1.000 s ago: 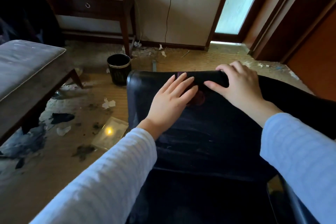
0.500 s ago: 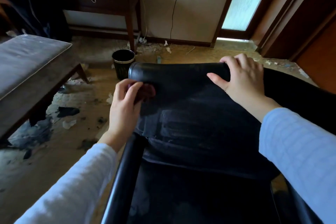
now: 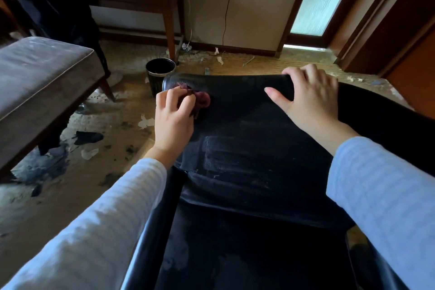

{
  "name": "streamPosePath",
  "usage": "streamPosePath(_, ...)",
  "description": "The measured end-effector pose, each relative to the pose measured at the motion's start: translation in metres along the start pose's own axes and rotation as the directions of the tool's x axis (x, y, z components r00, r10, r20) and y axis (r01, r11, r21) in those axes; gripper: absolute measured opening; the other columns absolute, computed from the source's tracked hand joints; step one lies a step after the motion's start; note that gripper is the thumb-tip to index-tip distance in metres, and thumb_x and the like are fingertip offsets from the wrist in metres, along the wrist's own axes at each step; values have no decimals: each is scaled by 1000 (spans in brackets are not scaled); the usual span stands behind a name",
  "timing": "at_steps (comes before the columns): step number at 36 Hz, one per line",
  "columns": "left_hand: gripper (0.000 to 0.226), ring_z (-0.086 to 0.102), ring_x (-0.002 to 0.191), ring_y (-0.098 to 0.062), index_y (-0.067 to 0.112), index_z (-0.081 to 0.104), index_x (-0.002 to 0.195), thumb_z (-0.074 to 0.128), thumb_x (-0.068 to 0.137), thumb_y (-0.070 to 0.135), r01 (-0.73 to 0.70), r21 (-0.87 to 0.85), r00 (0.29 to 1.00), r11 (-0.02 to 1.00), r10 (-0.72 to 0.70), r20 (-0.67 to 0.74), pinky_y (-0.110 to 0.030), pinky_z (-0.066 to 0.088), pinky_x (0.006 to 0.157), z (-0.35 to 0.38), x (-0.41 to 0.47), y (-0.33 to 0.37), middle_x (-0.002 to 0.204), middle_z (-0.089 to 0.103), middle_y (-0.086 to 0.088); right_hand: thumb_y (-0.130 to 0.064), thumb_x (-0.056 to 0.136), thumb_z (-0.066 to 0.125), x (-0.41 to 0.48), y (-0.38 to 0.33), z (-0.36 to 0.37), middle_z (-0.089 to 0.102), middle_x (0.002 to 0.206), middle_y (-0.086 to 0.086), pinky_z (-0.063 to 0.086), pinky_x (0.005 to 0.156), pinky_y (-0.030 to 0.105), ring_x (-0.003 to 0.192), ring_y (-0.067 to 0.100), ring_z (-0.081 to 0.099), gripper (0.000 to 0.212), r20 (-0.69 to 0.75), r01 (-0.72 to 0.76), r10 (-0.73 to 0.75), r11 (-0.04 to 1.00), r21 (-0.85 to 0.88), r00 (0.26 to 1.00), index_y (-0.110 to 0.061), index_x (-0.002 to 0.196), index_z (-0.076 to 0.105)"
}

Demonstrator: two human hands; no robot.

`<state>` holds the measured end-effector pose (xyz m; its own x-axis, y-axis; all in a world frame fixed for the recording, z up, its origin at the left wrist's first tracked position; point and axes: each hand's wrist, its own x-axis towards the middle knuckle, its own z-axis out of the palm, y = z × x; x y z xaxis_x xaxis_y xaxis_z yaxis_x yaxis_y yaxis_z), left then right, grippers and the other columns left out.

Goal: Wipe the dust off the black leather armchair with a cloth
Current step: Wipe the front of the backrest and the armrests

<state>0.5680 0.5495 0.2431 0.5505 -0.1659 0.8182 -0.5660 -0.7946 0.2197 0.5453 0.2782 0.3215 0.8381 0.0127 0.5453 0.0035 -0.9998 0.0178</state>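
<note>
Left hand (image 3: 173, 116) apparently hides most cloth (image 3: 203, 99).

Left hand (image 3: 173, 120): our fingers curl round a bunched cloth (image 3: 203, 99), knuckles up.
Right hand (image 3: 310, 99): our fingers hook over the top edge of the armchair (image 3: 247, 148) back, thumb spread flat on its front.
Arms: we reach both forward, apart (pale blue sleeves (image 3: 94, 231) stop at the bare wrists).
</note>
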Motion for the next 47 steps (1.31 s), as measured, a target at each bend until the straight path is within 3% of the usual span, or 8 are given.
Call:
streamPosePath(6,34,39,97,-34,11,53,106,57,73,3,137,61,984,989,-143,106,-45,42,83,-3,-59,-10,113,43,-13,-73,82,28,0,0,0,53,110,13,34,91,45,104,35,50,72,-7,5,-5,1000,1,1000,-17,117,56)
streamPosePath(11,29,46,93,-39,4,57,107,59,80,-3,482,116,778,868,-485,400,-50,49,73,-5,-134,-14,100,46,-17,-71,84,29,-2,0,4,54,108,15,34,91,46,102,36,51,71,-66,21,-23,1000,-21,998,-14,116,58)
streamPosePath(14,13,50,90,-36,3,56,99,57,86,0,616,8,748,787,-588,308,-38,44,80,-7,-129,-15,97,46,-11,-70,85,32,-2,2,6,55,107,16,34,90,45,101,37,52,70,-96,24,-26,1000,-17,995,-13,116,58)
streamPosePath(19,22,46,92,-14,5,60,103,64,82,-3,544,-202,835,814,-549,37,-11,36,84,-20,-67,-15,103,46,-7,-69,86,32,-2,1,7,55,106,17,35,90,46,101,37,52,70,-106,29,-31,999,-19,994,-12,116,58)
streamPosePath(26,29,43,96,-30,20,48,100,64,84,1,468,-87,884,880,-466,41,-26,29,90,3,-74,8,104,51,-18,-69,86,31,-3,0,6,55,107,16,33,93,46,101,36,52,70,-116,23,-25,999,-22,993,-12,116,59)
streamPosePath(36,26,42,97,-35,7,59,100,60,77,-7,567,152,706,810,-573,417,-46,48,75,20,-169,4,103,46,-13,-66,89,35,-4,1,14,57,102,15,37,89,46,96,36,55,64,-205,29,-41,998,-60,978,-12,112,61)
streamPosePath(41,11,46,84,-21,2,58,97,62,87,4,700,-43,708,713,-684,178,-28,39,78,-4,-137,1,97,48,-13,-65,90,35,-5,1,14,57,102,16,36,91,48,97,36,54,63,-220,34,-45,998,-57,975,-12,112,60)
streamPosePath(47,16,35,76,5,1,61,97,65,82,3,576,-218,798,788,-600,-58,0,29,78,-23,-52,5,90,51,-14,-65,90,34,-5,1,14,56,105,17,35,92,47,99,37,53,65,-206,35,-42,999,-37,978,-11,115,59)
